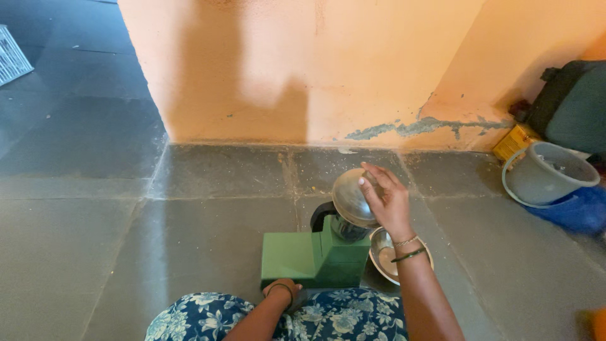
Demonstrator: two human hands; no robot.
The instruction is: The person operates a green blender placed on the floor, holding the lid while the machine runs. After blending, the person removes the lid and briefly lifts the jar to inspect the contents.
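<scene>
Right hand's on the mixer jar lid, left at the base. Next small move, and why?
Probably press the lid down firmly: the right hand grips its edge, it looks slightly tilted on the jar, and the left hand rests at the green mixer base.

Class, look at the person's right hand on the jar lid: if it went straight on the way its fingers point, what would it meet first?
Probably the orange wall. The right hand points up-left across the lid, with only bare floor between, though depth is unclear.
</scene>
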